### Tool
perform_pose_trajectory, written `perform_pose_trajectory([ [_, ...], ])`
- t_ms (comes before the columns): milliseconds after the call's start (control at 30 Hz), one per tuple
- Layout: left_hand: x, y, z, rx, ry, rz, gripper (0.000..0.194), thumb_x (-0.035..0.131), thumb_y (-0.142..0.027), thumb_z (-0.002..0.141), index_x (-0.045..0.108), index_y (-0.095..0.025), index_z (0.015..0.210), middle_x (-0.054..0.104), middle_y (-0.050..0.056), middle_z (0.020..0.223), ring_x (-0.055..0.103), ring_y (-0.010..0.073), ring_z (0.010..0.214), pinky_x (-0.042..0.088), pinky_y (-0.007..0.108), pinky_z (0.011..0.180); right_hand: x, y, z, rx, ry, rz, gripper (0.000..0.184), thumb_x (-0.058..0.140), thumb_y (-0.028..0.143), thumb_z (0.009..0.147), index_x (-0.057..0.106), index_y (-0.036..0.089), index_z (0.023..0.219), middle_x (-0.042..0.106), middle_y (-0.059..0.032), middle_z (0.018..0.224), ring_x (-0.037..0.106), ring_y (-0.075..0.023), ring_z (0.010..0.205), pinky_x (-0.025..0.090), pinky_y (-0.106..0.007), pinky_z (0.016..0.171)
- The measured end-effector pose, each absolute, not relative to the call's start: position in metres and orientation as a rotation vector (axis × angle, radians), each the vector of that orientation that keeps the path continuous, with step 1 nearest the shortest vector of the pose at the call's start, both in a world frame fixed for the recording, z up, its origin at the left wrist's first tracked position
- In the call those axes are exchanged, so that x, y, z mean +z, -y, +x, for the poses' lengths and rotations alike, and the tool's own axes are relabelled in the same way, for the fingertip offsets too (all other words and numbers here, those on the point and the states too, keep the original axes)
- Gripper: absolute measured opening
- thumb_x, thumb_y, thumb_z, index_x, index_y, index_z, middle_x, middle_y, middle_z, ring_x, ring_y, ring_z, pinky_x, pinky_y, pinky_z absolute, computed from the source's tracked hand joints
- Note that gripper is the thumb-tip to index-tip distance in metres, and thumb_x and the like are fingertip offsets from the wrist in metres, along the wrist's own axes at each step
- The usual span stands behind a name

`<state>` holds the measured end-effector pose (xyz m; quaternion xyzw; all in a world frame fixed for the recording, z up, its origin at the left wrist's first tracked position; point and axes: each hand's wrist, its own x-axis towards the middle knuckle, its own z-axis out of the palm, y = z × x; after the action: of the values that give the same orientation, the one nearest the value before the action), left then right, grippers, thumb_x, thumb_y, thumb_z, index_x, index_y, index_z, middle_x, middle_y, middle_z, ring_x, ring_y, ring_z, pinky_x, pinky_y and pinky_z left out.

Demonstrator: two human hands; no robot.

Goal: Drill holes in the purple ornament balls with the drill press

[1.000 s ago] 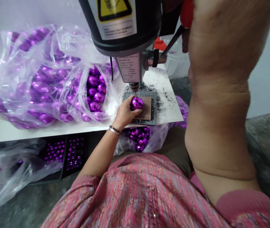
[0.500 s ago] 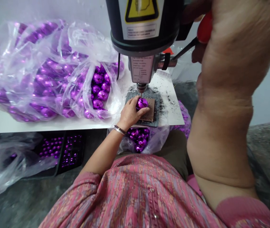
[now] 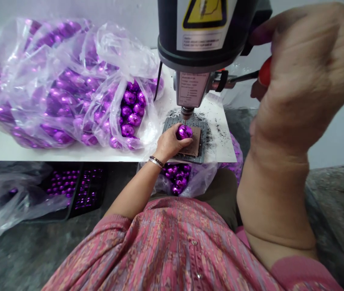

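My left hand (image 3: 169, 141) is closed round a shiny purple faceted ball (image 3: 185, 131), on a brown board (image 3: 194, 145) over the grey base plate (image 3: 201, 151) of a bench drill press (image 3: 196, 44). The drill chuck (image 3: 187, 112) and its thin bit stand right above the ball; whether the bit touches it I cannot tell. Raised at the right, my right hand (image 3: 314, 60) wraps round the red knob (image 3: 264, 72) of the press's lever (image 3: 244, 76). Some of its fingers are hidden behind the hand and the machine.
A big clear plastic bag (image 3: 53, 89) of purple balls lies on the white table (image 3: 38, 154), its mouth toward the press. Dark shavings (image 3: 212, 129) surround the base. Below the table edge are another bag of balls (image 3: 176, 178) and black trays (image 3: 89, 190) of purple balls.
My right hand and the lever's red knob have swung, the lever now lying closer to level. The view has shifted slightly. My left hand still holds the ball under the chuck.
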<state>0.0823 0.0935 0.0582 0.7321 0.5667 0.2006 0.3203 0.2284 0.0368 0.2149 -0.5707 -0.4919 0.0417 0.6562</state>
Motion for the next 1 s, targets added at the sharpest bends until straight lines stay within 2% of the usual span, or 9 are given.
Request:
perform_pose_trajectory([
  [67, 0.058, -0.093, 0.082, 0.530, -1.490, 1.931, 0.057, 0.086, -0.040, 0.084, 0.072, -0.024, 0.137, 0.081, 0.004, 0.124, 0.074, 0.0268, 0.116, 0.055, 0.033, 0.102, 0.209, -0.030, 0.228, 0.083, 1.162, -1.313, 0.041, 0.034, 0.018, 0.101, 0.073, 0.007, 0.106, 0.066, 0.0017, 0.093, 0.052, 0.0104, 0.079, 0.045, -0.006, 0.083],
  [167, 0.057, -0.092, 0.083, 0.523, -1.494, 1.947, 0.054, 0.085, -0.039, 0.085, 0.072, -0.025, 0.136, 0.080, 0.003, 0.127, 0.074, 0.0256, 0.118, 0.055, 0.031, 0.102, 0.196, -0.023, 0.230, 0.038, 1.175, -1.269, 0.044, 0.035, 0.014, 0.096, 0.073, 0.009, 0.117, 0.070, 0.0057, 0.107, 0.054, 0.0140, 0.090, 0.045, 0.002, 0.091],
  [300, 0.055, -0.092, 0.084, 0.533, -1.479, 1.963, 0.052, 0.084, -0.037, 0.087, 0.072, -0.024, 0.136, 0.080, 0.003, 0.127, 0.074, 0.0254, 0.118, 0.054, 0.031, 0.102, 0.177, -0.019, 0.231, -0.009, 1.194, -1.256, 0.050, 0.038, 0.014, 0.092, 0.070, 0.009, 0.129, 0.070, 0.0052, 0.116, 0.042, 0.0155, 0.071, 0.038, 0.000, 0.070],
  [433, 0.053, -0.092, 0.084, 0.554, -1.459, 1.967, 0.050, 0.084, -0.036, 0.087, 0.072, -0.024, 0.134, 0.081, 0.004, 0.125, 0.074, 0.0262, 0.119, 0.054, 0.032, 0.102, 0.164, -0.019, 0.233, -0.060, 1.245, -1.218, 0.049, 0.041, 0.013, 0.090, 0.068, 0.006, 0.130, 0.070, 0.0028, 0.110, 0.034, 0.0157, 0.064, 0.028, 0.000, 0.061],
  [567, 0.052, -0.093, 0.083, 0.577, -1.434, 1.963, 0.049, 0.084, -0.036, 0.087, 0.073, -0.023, 0.132, 0.081, 0.004, 0.121, 0.074, 0.0269, 0.116, 0.055, 0.033, 0.101, 0.155, -0.021, 0.236, -0.116, 1.305, -1.177, 0.047, 0.047, 0.013, 0.089, 0.068, 0.009, 0.131, 0.069, 0.0024, 0.111, 0.031, 0.0157, 0.064, 0.023, 0.001, 0.060],
  [633, 0.051, -0.093, 0.083, 0.590, -1.425, 1.957, 0.049, 0.084, -0.036, 0.086, 0.073, -0.023, 0.132, 0.081, 0.005, 0.120, 0.074, 0.0274, 0.115, 0.055, 0.034, 0.100, 0.151, -0.021, 0.236, -0.160, 1.338, -1.170, 0.046, 0.047, 0.013, 0.090, 0.068, 0.011, 0.131, 0.065, 0.0037, 0.095, 0.029, 0.0146, 0.063, 0.023, 0.001, 0.061],
  [700, 0.051, -0.093, 0.083, 0.602, -1.426, 1.950, 0.049, 0.085, -0.036, 0.086, 0.073, -0.023, 0.131, 0.081, 0.005, 0.120, 0.074, 0.0279, 0.114, 0.055, 0.035, 0.100, 0.148, -0.021, 0.236, -0.215, 1.348, -1.163, 0.045, 0.047, 0.013, 0.091, 0.069, 0.011, 0.130, 0.052, 0.0046, 0.076, 0.027, 0.0129, 0.062, 0.025, 0.001, 0.062],
  [767, 0.050, -0.093, 0.083, 0.610, -1.429, 1.941, 0.048, 0.085, -0.036, 0.085, 0.074, -0.023, 0.130, 0.081, 0.005, 0.119, 0.074, 0.0279, 0.114, 0.055, 0.035, 0.100, 0.143, -0.022, 0.237, -0.270, 1.353, -1.154, 0.045, 0.046, 0.013, 0.091, 0.070, 0.010, 0.129, 0.043, 0.0045, 0.068, 0.027, 0.0115, 0.062, 0.029, 0.001, 0.064],
  [1000, 0.048, -0.093, 0.083, 0.615, -1.406, 1.935, 0.049, 0.084, -0.035, 0.087, 0.072, -0.022, 0.132, 0.080, 0.006, 0.121, 0.074, 0.0272, 0.113, 0.055, 0.034, 0.099, 0.126, -0.024, 0.238, -0.388, 1.356, -1.179, 0.045, 0.041, 0.025, 0.098, 0.072, 0.013, 0.127, 0.059, 0.0005, 0.081, 0.047, 0.0071, 0.074, 0.047, -0.008, 0.079],
])
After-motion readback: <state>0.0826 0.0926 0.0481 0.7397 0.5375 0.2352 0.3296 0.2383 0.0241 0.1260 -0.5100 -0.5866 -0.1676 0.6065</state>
